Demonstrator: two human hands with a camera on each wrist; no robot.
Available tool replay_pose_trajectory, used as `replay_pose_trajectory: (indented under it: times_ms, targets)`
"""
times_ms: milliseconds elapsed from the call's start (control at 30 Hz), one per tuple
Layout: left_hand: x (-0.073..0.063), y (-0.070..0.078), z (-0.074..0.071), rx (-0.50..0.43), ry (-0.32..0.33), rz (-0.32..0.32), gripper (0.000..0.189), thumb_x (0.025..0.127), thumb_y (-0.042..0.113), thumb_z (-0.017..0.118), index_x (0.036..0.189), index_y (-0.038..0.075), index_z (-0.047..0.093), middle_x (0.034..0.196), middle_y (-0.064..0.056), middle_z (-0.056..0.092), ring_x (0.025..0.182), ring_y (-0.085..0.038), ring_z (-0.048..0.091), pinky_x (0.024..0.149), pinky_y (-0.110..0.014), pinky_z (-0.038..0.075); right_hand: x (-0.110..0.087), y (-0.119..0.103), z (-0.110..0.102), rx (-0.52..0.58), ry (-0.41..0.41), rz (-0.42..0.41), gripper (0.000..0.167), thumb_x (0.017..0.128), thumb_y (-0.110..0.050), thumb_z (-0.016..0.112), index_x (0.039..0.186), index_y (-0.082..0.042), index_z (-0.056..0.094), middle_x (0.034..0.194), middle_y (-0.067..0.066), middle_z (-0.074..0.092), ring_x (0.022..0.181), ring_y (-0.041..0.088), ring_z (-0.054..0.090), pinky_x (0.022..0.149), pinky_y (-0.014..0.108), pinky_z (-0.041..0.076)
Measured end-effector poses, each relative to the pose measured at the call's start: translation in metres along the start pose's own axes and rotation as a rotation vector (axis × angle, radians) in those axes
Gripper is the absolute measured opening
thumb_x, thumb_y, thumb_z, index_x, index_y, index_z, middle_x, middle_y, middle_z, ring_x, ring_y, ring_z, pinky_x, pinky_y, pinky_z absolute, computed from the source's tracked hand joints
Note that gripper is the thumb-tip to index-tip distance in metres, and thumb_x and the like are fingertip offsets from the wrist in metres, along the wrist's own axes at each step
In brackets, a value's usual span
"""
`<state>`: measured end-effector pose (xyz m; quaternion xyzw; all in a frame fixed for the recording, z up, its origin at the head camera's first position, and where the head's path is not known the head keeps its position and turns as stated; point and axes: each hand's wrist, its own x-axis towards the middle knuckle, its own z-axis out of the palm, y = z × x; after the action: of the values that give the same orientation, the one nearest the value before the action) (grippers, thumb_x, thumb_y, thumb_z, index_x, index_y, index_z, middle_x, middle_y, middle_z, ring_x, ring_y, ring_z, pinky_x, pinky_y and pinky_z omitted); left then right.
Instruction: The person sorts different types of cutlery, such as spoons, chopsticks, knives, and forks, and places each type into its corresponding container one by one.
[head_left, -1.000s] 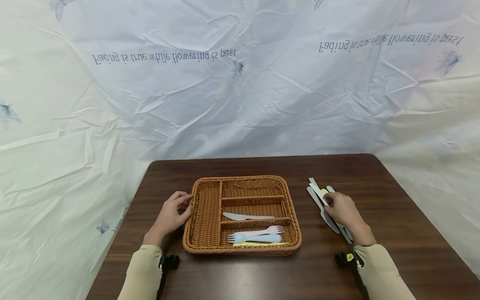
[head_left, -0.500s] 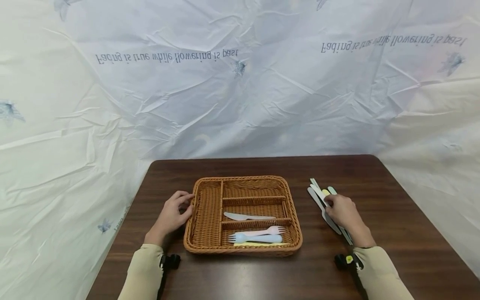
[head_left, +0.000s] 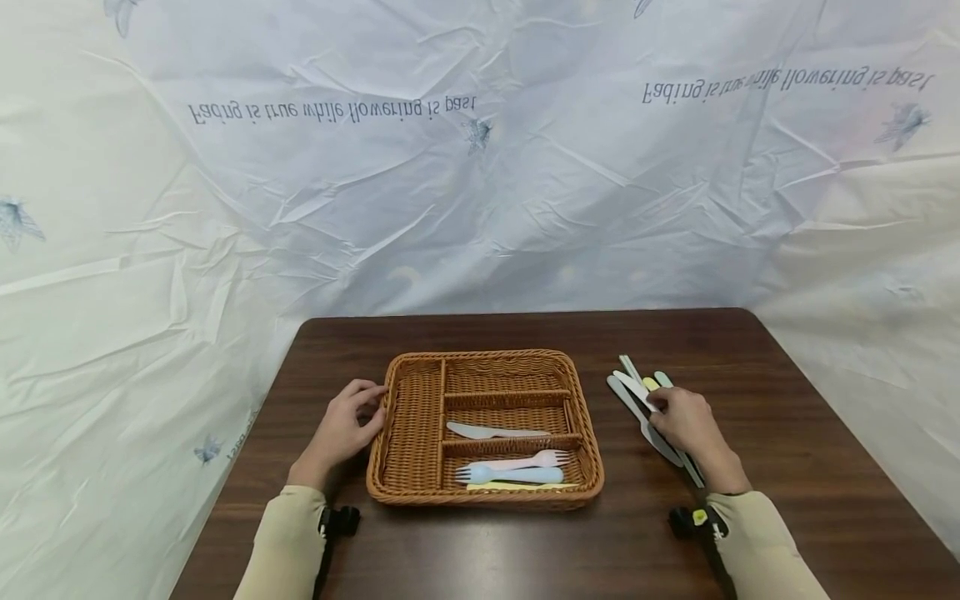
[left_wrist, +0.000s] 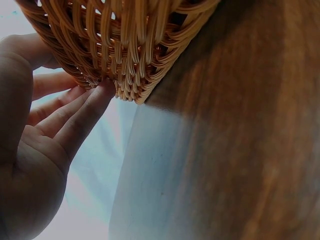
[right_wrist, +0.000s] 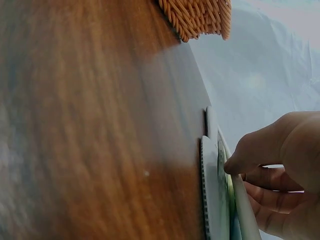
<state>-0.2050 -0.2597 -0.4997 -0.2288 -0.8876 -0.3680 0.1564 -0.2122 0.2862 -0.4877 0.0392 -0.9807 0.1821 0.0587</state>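
My left hand touches the left side of a brown wicker basket; in the left wrist view its fingers lie fairly straight against the outer weave. To the right of the basket, my right hand pinches a white piece of cutlery between thumb and fingers; its working end is hidden. Beside that lie a grey-blue knife, pale chopsticks, and yellow and green handles. In the right wrist view, a serrated blade stands out near the thumb.
Inside the divided basket, a whitish knife lies in the middle compartment. The front one holds a pink fork, a blue fork and a yellow utensil. All rests on a dark wooden table, with a printed sheet hanging behind.
The far ends of the white cutlery and the grey-blue knife have shifted slightly left, apart from the other handles. Both hands are nearly still, and the basket stays in place.
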Motion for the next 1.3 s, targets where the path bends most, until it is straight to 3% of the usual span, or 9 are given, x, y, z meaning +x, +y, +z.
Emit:
replay_pose_trajectory:
  times_ms: [733,933,1300]
  targets:
    - [0.0,0.001,-0.001,0.013,-0.009,-0.005,0.032,0.089,0.004,0.065,0.121,-0.001,0.065,0.111,-0.011,0.056,0.085,-0.015,0.065,0.072,-0.031,0.06,0.001,-0.017,-0.021,0.058,0.109,-0.056,0.027,0.082,-0.006,0.063,0.107,0.0,0.072,0.097,0.02,0.07,0.079,0.03,0.067,0.06,0.042,0.052]
    - [-0.001,0.0,0.0,0.012,-0.009,-0.004,0.032,0.09,0.004,0.065,0.121,0.0,0.065,0.111,-0.011,0.056,0.085,-0.015,0.065,0.072,-0.03,0.06,0.003,-0.025,-0.027,0.072,0.115,-0.054,0.028,0.085,-0.007,0.061,0.111,-0.001,0.07,0.102,0.02,0.069,0.082,0.029,0.065,0.056,0.035,0.049]
    - [-0.001,0.001,0.0,0.002,-0.01,-0.008,0.031,0.09,0.005,0.065,0.121,0.0,0.065,0.111,-0.011,0.056,0.084,-0.015,0.065,0.071,-0.028,0.059,0.009,-0.038,-0.031,0.122,0.123,-0.105,0.027,0.087,-0.008,0.062,0.113,-0.002,0.07,0.106,0.021,0.067,0.084,0.031,0.066,0.058,0.036,0.05]
